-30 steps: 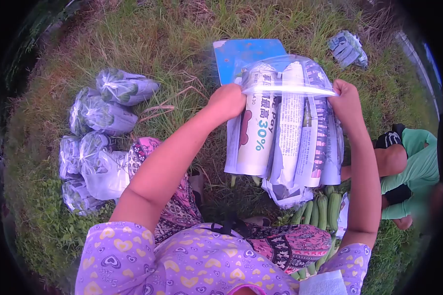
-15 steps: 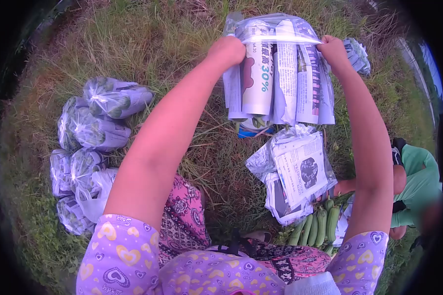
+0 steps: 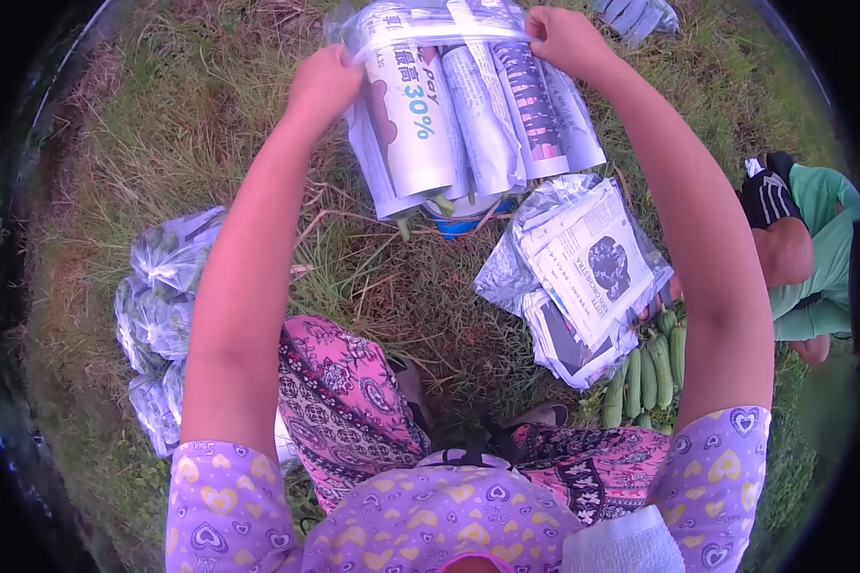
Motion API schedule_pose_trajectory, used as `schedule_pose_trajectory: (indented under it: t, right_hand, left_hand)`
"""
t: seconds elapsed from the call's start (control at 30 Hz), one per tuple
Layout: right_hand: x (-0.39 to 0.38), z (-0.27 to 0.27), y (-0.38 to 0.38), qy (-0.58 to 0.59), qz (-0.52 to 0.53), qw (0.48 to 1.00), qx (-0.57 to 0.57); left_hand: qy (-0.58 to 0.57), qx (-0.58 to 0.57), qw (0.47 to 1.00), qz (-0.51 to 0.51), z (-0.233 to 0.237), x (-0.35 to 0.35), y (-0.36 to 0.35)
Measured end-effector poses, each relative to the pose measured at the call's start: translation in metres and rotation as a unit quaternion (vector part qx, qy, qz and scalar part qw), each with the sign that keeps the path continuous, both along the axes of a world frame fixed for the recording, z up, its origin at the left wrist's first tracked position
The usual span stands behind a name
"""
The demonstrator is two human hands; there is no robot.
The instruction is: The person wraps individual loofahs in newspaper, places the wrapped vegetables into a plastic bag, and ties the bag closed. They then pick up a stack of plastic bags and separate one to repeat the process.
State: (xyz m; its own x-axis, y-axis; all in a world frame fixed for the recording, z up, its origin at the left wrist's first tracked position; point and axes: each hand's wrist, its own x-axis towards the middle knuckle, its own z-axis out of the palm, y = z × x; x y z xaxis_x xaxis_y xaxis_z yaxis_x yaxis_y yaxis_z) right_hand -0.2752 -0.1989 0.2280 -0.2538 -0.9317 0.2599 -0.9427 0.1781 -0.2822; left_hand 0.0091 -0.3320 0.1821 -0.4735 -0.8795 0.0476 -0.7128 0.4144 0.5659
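At the top of the head view, my left hand [image 3: 327,84] is closed on the left edge of a clear plastic bag [image 3: 349,33]. My right hand [image 3: 569,43] pinches the bag's right edge. The bag's opening is stretched between them over several newspaper rolls [image 3: 420,134] standing side by side. Pale green vegetable ends [image 3: 441,203] poke out of the rolls' lower ends. Below the bundle, a blue object [image 3: 461,227] is mostly hidden. Nearer to me, a stack of newspaper sheets [image 3: 583,258] in clear plastic lies on the grass.
Several bagged, newspaper-wrapped bundles [image 3: 158,315] lie at left, partly behind my left arm. Another bagged bundle [image 3: 640,14] is at top right. Long green vegetables [image 3: 645,377] lie beside my right forearm. A person in green [image 3: 817,248] sits at far right.
The bundle has shifted left relative to the newspaper stack and now tilts, with both hands still gripping the bag. The camera view has also shifted, so things on the ground sit higher in the frame.
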Motion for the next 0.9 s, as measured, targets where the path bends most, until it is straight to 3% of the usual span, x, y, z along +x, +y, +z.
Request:
schedule_pose_trajectory:
  t: [0.17, 0.27, 0.3, 0.4, 0.5, 0.73, 0.9]
  right_hand:
    - [0.0, 0.008, 0.064, -0.032, -0.004, 0.999, -0.017]
    - [-0.006, -0.002, 0.124, 0.046, 0.07, 0.993, -0.08]
    - [0.005, 0.015, 0.15, 0.014, 0.027, 0.998, 0.051]
    - [0.01, 0.025, 0.23, -0.002, 0.044, 0.99, 0.133]
    - [0.002, 0.022, 0.311, -0.035, 0.011, 0.981, 0.189]
    - [0.011, 0.024, 0.494, -0.149, -0.11, 0.976, 0.118]
    - [0.03, 0.032, 0.579, -0.218, -0.201, 0.95, 0.1]
  left_hand:
    - [-0.012, -0.099, 0.995, -0.03, 0.008, 0.007, 0.02]
    - [-0.025, -0.089, 0.995, -0.027, 0.016, 0.011, 0.038]
    - [0.012, -0.072, 0.997, -0.036, 0.013, 0.015, 0.041]
    - [0.037, -0.04, 0.997, -0.061, -0.001, 0.035, 0.051]
    - [0.023, -0.01, 0.998, -0.066, 0.003, 0.055, 0.091]
    - [0.018, 0.053, 0.994, -0.095, 0.046, 0.104, 0.178]
    - [0.023, 0.022, 0.995, -0.098, 0.078, 0.11, 0.201]
